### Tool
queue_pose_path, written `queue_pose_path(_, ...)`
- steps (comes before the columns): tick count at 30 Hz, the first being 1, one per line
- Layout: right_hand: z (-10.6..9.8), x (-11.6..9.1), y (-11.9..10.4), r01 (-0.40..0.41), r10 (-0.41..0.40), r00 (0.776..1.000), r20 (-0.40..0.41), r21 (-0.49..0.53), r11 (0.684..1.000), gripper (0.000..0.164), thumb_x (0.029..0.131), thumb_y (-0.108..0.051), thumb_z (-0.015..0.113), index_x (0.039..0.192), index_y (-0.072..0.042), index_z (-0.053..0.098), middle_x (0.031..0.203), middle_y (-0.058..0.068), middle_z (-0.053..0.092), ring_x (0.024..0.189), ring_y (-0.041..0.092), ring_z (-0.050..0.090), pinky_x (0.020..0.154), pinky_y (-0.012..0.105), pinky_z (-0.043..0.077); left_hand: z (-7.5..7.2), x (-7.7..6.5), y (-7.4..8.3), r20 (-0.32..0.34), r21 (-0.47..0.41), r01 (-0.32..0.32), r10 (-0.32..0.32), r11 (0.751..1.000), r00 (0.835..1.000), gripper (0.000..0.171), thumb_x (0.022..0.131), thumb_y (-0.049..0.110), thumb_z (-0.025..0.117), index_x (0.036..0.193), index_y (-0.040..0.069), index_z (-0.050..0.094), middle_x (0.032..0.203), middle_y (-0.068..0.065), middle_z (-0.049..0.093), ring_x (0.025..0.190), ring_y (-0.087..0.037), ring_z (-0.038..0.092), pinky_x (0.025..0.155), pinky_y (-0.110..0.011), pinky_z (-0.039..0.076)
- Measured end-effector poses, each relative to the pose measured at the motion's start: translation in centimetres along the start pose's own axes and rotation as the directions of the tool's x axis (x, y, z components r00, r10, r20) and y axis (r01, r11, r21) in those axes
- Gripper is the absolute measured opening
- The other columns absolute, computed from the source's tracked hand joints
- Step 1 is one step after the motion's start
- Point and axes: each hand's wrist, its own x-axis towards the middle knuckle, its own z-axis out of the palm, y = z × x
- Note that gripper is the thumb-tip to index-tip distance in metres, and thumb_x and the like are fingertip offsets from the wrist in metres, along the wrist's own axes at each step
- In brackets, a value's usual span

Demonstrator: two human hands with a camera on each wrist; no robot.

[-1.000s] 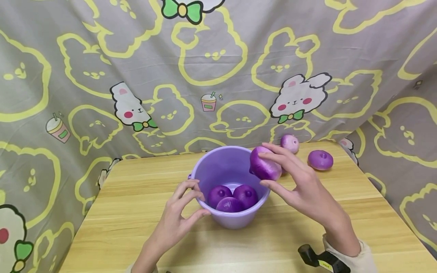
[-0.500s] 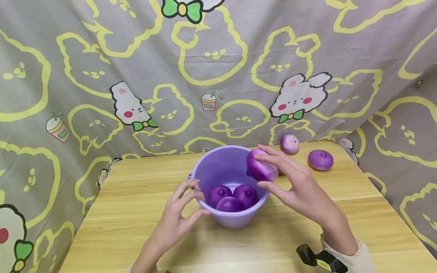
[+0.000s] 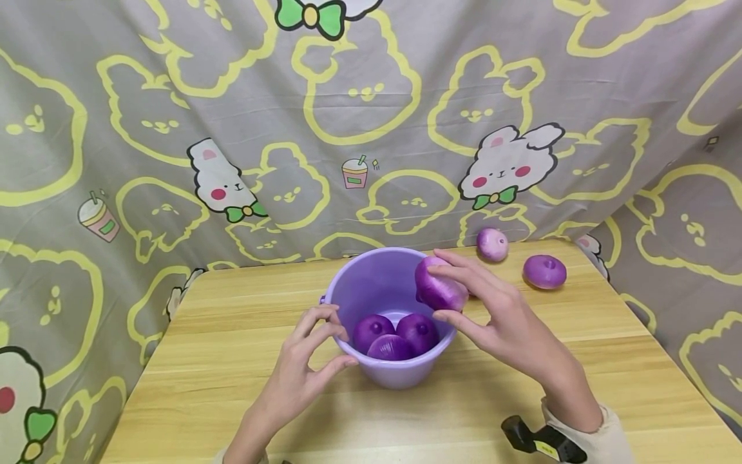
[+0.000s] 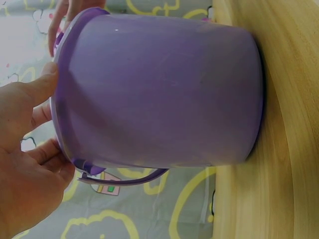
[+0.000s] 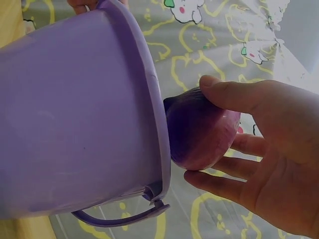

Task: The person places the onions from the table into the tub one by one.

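Note:
A light purple bucket stands upright on the wooden table, with three purple onions inside at its bottom. My left hand holds the bucket's left rim; in the left wrist view its thumb and fingertips touch that rim. Between the thumb and fingers of my right hand is another purple onion, paler at one side, held over the right rim. From the right wrist, this onion appears just beyond the rim of the bucket. The right palm hides little of it.
Behind the right hand, a pale onion and a flatter purple onion lie on the table. A patterned grey curtain hangs along the back. The bucket's handle hangs down its outside.
My right hand has shifted slightly left and down with the onion, bringing it further over the bucket's opening. The left hand and the bucket have stayed put.

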Motion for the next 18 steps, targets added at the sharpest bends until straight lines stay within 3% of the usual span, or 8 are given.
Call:
queue_pose_path(13, 0.57, -0.16, 0.37, -0.085, 0.084, 0.993, 0.085, 0.007, 0.996, 0.066, 0.085, -0.016, 0.086, 0.144, -0.022, 0.057, 0.155, -0.002, 0.047, 0.14, 0.021, 0.049, 0.119, 0.031, 0.039, 0.0, -0.07, -0.05, -0.002, 0.004, 0.005, -0.005, 1.0, 1.0, 0.024, 0.089, 0.034, 0.079, 0.103, 0.017, 0.069, 0.118, -0.003, 0.059, 0.128, -0.029, 0.055, 0.12, -0.039, 0.039)
queue_pose_path(18, 0.82, -0.22, 0.61, -0.1, 0.099, 0.989, 0.11, 0.006, 0.995, 0.052, 0.092, -0.014, 0.08, 0.14, -0.019, 0.061, 0.145, -0.005, 0.057, 0.135, 0.018, 0.054, 0.113, 0.026, 0.044, 0.01, -0.06, -0.07, 0.0, 0.004, 0.007, -0.007, 1.0, 1.0, 0.024, 0.09, 0.033, 0.079, 0.104, 0.018, 0.069, 0.118, -0.003, 0.058, 0.127, -0.035, 0.055, 0.119, -0.039, 0.04)
